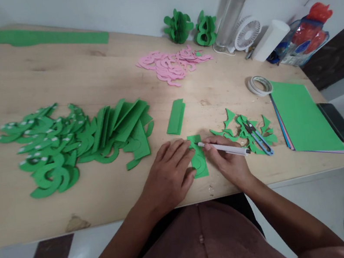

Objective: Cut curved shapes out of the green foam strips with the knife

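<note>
My left hand (170,174) lies flat with fingers stretched out, pressing on a small green paper strip (200,161) near the table's front edge. My right hand (226,161) is closed round a white pen (224,148), whose tip touches the top of that strip. A curved line shows on the strip. Another folded green strip (175,117) lies just beyond it. Blue-handled scissors (259,138) rest on green paper scraps (241,128) to the right of my right hand.
A big heap of green cut shapes (72,143) covers the left. Pink cut shapes (172,63), two green paper flowers (189,27), a steel bottle (231,9) and a small fan (246,33) stand at the back. Tape roll (260,85) and stacked coloured sheets (303,115) lie right.
</note>
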Tool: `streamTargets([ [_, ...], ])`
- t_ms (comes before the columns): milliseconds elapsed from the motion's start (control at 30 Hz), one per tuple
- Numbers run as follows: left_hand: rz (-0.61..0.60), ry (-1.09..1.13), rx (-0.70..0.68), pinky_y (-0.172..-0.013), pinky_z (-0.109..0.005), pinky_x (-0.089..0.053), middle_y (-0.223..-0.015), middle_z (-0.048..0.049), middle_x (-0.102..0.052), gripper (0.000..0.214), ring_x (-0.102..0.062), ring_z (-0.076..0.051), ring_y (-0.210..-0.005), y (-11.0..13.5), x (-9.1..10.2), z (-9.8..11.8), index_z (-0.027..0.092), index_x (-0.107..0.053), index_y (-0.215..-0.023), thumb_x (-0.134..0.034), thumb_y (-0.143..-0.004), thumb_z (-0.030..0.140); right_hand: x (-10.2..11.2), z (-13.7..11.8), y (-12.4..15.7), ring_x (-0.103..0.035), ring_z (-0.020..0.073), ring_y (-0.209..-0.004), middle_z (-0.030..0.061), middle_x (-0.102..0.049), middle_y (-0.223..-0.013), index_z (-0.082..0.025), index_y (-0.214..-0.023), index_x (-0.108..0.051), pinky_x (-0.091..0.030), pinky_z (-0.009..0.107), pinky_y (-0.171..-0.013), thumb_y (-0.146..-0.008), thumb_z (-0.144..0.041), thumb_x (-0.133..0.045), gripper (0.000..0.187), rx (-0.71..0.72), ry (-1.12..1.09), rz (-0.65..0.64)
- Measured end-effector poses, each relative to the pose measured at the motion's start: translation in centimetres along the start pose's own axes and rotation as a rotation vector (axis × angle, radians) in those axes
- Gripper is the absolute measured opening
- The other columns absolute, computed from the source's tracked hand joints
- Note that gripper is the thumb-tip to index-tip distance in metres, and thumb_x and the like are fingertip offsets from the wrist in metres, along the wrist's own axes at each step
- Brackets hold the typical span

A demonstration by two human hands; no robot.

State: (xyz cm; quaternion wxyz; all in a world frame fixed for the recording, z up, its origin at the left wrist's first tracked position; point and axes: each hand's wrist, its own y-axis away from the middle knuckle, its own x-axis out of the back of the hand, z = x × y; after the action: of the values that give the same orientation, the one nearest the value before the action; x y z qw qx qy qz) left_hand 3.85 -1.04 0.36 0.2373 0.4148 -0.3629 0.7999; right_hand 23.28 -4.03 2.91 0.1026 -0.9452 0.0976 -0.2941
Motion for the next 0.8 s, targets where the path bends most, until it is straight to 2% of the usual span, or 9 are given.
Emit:
streamTargets([
  [800, 0.010, -0.013, -0.016, -0.111, -0.056, -0.040, -0.138, -0.0171, -0.061, 0.036, -0.052, -0.033, -0.132, -0.06, -0.02, 0.00, 0.010, -0.061, -0.126, -0.046, -0.097, 0.025, 0.23, 0.08, 0.86, -0.071, 0.0197, -0.079, 0.0036, -0.077, -0.086, -0.023, -0.091, -0.071, -0.054, 0.036, -0.077, -0.093, -0.030, -0.059, 0.014, 0.024, 0.024, 0.038],
])
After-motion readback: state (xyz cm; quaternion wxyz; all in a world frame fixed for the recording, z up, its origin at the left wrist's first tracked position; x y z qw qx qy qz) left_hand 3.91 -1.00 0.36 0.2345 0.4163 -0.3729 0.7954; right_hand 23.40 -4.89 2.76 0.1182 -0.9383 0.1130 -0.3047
